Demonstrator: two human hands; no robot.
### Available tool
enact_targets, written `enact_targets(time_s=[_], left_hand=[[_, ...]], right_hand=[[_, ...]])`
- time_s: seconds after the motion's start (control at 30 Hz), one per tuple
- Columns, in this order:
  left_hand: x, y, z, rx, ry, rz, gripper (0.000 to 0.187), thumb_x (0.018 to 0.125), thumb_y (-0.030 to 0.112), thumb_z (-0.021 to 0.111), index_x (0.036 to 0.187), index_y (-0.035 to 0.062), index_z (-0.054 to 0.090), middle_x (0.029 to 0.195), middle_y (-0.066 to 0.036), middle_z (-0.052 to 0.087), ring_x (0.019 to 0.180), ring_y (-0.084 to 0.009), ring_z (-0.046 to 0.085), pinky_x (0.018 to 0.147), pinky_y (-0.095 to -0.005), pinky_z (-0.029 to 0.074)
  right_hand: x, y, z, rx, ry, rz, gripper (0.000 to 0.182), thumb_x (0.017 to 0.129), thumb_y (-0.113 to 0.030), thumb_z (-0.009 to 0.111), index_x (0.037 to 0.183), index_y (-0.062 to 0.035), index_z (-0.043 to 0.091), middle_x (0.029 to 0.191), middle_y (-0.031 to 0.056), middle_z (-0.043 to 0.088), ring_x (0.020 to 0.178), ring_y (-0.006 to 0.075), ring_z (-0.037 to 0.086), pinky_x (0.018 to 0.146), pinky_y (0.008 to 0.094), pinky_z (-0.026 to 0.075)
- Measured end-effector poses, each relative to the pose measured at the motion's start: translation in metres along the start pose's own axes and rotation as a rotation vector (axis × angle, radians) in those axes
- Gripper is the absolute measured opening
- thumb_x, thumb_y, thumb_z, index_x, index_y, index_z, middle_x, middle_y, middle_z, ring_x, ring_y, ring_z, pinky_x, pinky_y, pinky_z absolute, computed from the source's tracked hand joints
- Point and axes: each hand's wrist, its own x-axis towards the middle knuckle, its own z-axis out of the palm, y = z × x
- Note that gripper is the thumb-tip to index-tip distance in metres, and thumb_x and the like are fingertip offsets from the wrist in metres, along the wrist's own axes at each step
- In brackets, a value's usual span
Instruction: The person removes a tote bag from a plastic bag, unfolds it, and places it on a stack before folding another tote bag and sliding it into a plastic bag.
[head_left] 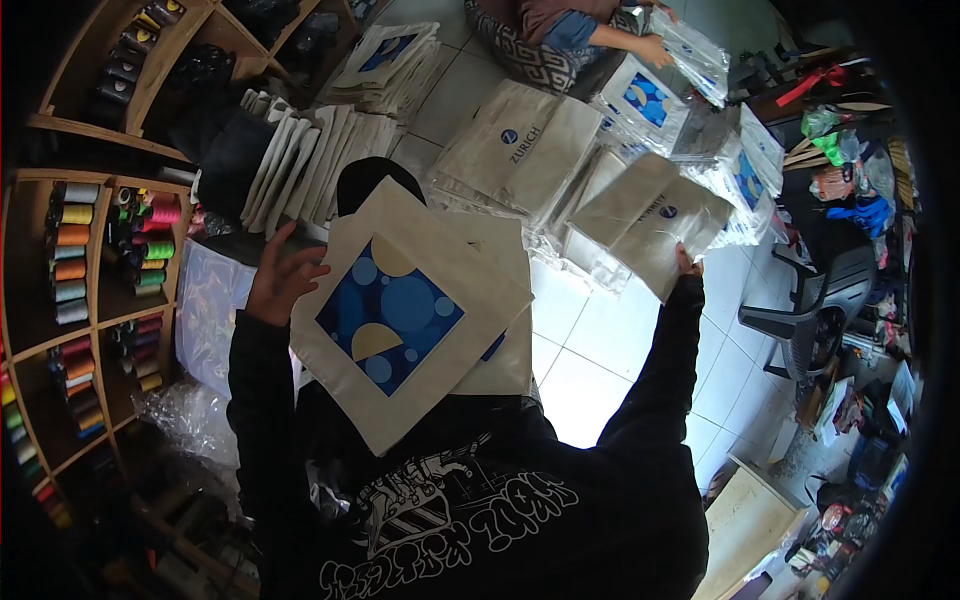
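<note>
Two hands sorting printed tote bags over a tiled floor.

Left hand (280, 280), fingers spread, steadies the edge of a cream tote bag (400, 320) at frame centre; its blue square carries pale circles. Right hand (688, 265) grips a packaged bag (650, 225) at centre right. Best keep the tote flat and support both sides to avoid creasing.

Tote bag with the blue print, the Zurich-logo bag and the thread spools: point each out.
Tote bag (395, 320): head view, on its blue print.
Zurich-logo bag (520, 150): head view, beside its logo.
Thread spools (72, 255): head view, on one orange spool.
</note>
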Motion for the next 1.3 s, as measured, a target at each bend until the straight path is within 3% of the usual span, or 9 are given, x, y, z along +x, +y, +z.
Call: enact_targets(time_s=[0.13, 0.2, 0.43, 0.47, 0.57, 0.63, 0.8, 0.87, 1.3], left_hand=[[-0.002, -0.005, 0.001, 0.018, 0.036, -0.068, 0.065, 0.080, 0.014, 0.056, 0.132, 0.0134, 0.017, 0.110, -0.011, 0.052, 0.095, -0.0192, 0.054, 0.077, -0.0293, 0.041], [-0.005, -0.015, 0.002, 0.017, 0.043, -0.089, 0.064, 0.080, 0.014, 0.055, 0.132, 0.0129, 0.017, 0.110, -0.012, 0.052, 0.095, -0.0192, 0.055, 0.077, -0.0295, 0.041], [-0.030, -0.029, 0.001, 0.125, 0.072, -0.156, 0.062, 0.082, 0.025, 0.053, 0.132, 0.0120, 0.019, 0.114, -0.014, 0.049, 0.100, -0.0216, 0.053, 0.082, -0.0329, 0.041], [-0.032, -0.030, 0.000, 0.123, 0.095, -0.182, 0.062, 0.082, 0.026, 0.053, 0.132, 0.0113, 0.019, 0.114, -0.015, 0.049, 0.100, -0.0217, 0.053, 0.082, -0.0329, 0.041], [-0.038, -0.036, -0.006, 0.064, 0.111, -0.183, 0.062, 0.081, 0.028, 0.053, 0.131, 0.0107, 0.020, 0.114, -0.014, 0.049, 0.099, -0.0220, 0.053, 0.082, -0.0326, 0.041], [-0.041, -0.042, -0.011, 0.045, 0.111, -0.168, 0.063, 0.081, 0.029, 0.054, 0.131, 0.0107, 0.021, 0.114, -0.014, 0.049, 0.099, -0.0220, 0.053, 0.082, -0.0322, 0.041], [-0.057, -0.041, -0.022, 0.002, 0.168, -0.170, 0.068, 0.079, 0.033, 0.059, 0.131, 0.0106, 0.021, 0.114, -0.015, 0.048, 0.097, -0.0227, 0.054, 0.079, -0.0310, 0.042], [-0.067, -0.039, -0.025, -0.022, 0.206, -0.171, 0.064, 0.080, 0.028, 0.057, 0.131, 0.0104, 0.021, 0.113, -0.014, 0.049, 0.097, -0.0219, 0.054, 0.079, -0.0309, 0.042], [-0.123, -0.051, -0.039, -0.071, 0.402, -0.321, 0.062, 0.081, 0.029, 0.057, 0.130, 0.0101, 0.024, 0.114, -0.014, 0.049, 0.095, -0.0222, 0.054, 0.077, -0.0303, 0.043]], right_hand=[[0.039, 0.074, 0.047, -0.642, -0.262, 0.099, 0.068, 0.068, -0.037, 0.067, 0.122, -0.0061, 0.040, 0.119, 0.0085, 0.049, 0.110, 0.0205, 0.045, 0.088, 0.0376, 0.038], [0.042, 0.102, 0.097, -1.509, -0.146, 0.005, 0.073, 0.070, -0.045, 0.058, 0.130, -0.0125, 0.029, 0.130, 0.0066, 0.038, 0.121, 0.0177, 0.033, 0.092, 0.0415, 0.034], [-0.029, 0.011, 0.151, -1.060, 0.126, 0.630, 0.066, 0.075, -0.038, 0.055, 0.131, -0.0295, 0.022, 0.129, 0.0132, 0.033, 0.117, 0.0294, 0.034, 0.096, 0.0438, 0.027], [-0.036, 0.012, 0.157, -1.062, 0.120, 0.627, 0.066, 0.075, -0.038, 0.055, 0.131, -0.0295, 0.022, 0.129, 0.0132, 0.033, 0.117, 0.0294, 0.034, 0.096, 0.0438, 0.027], [-0.035, 0.042, 0.173, -1.283, 0.134, 0.134, 0.062, 0.076, -0.036, 0.055, 0.130, -0.0340, 0.025, 0.129, 0.0185, 0.030, 0.115, 0.0372, 0.034, 0.093, 0.0471, 0.031], [-0.021, 0.043, 0.193, -0.732, 0.076, -0.219, 0.058, 0.076, -0.041, 0.053, 0.128, -0.0376, 0.026, 0.134, 0.0179, 0.022, 0.117, 0.0402, 0.030, 0.091, 0.0546, 0.030], [-0.047, 0.006, 0.232, -0.956, -0.010, -0.107, 0.056, 0.078, -0.048, 0.046, 0.129, -0.0409, 0.023, 0.140, 0.0121, 0.012, 0.122, 0.0411, 0.018, 0.089, 0.0633, 0.022], [-0.047, -0.009, 0.247, -1.191, -0.099, 0.128, 0.057, 0.079, -0.051, 0.041, 0.130, -0.0419, 0.017, 0.141, 0.0096, 0.007, 0.125, 0.0402, 0.013, 0.091, 0.0639, 0.018], [-0.041, -0.002, 0.261, -1.284, -0.196, 0.217, 0.056, 0.080, -0.053, 0.036, 0.131, -0.0441, 0.013, 0.142, 0.0074, 0.002, 0.127, 0.0392, 0.006, 0.092, 0.0640, 0.014]])
